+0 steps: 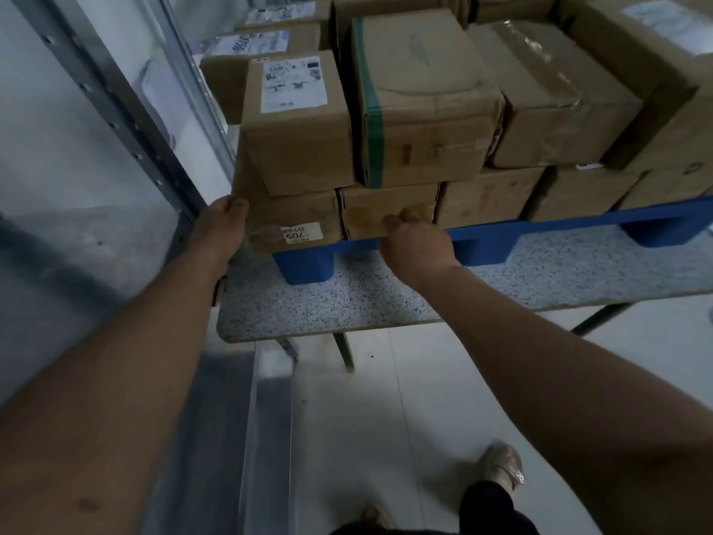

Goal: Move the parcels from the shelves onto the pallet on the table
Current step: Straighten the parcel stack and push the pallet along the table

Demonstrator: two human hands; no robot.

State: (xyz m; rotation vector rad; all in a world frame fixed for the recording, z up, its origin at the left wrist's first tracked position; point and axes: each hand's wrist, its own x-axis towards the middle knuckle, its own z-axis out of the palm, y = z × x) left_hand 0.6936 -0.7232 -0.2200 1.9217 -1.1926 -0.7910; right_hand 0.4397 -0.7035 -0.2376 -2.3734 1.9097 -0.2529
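Two hands meet the front bottom row of cardboard parcels stacked on a blue pallet (486, 235) that stands on a speckled tabletop (347, 303). The left hand (223, 222) lies against the left end of the corner parcel (297, 222), fingers together and wrapped round its edge; the right hand (413, 241) rests curled against the face of the neighbouring parcel (389, 206), fingertips bent onto the cardboard, though whether it grips or merely pushes cannot be told from this angle. The corner parcel lies directly ahead of the left hand, its long side running left to right along the pallet's front edge and its left end overhanging the pallet; the left hand is the nearer one, and any nudge to square it would go rightward and inward. A small white sticker on that parcel reads "705", upside down to the camera. The box above (297, 125) carries a white shipping label (293, 83), its print too small to read. Another has green tape (372, 110).
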